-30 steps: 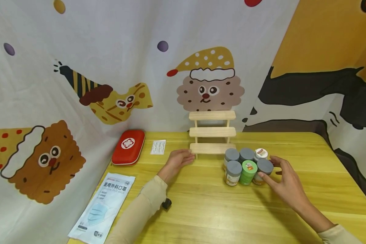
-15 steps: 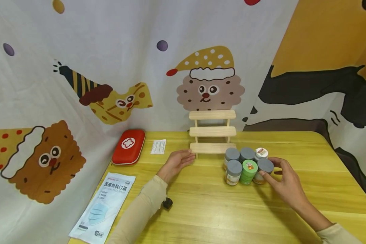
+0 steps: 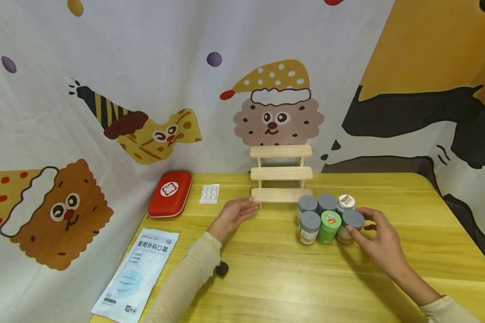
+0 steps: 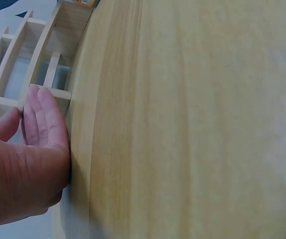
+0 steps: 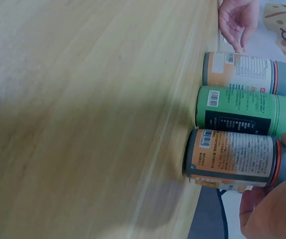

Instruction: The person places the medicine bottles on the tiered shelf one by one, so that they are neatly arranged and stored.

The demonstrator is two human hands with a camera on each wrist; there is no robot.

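A small three-step wooden display stand (image 3: 281, 173) is at the back of the table. My left hand (image 3: 236, 216) has its fingertips right at the left end of the bottom step, with fingers nearly straight, as the left wrist view also shows. My right hand (image 3: 381, 242) pinches an orange-labelled jar with a grey lid (image 5: 232, 155) between thumb and fingers, near the lid. This jar is at the right front of a tight upright group. Left of it come a green jar (image 3: 328, 227) and another grey-lidded jar (image 3: 309, 229). Behind stand two more grey-lidded jars and a white-capped bottle (image 3: 346, 202).
A red first-aid case (image 3: 170, 194) lies at the back left, with a small white printed card (image 3: 209, 194) beside it. A face mask packet (image 3: 136, 273) lies along the left edge. A printed cloth (image 3: 145, 54) hangs behind the wooden table (image 3: 266, 278).
The right hand has shifted slightly to the right with the grey-lidded jar, opening a small gap to the green jar. The left hand stays at the stand.
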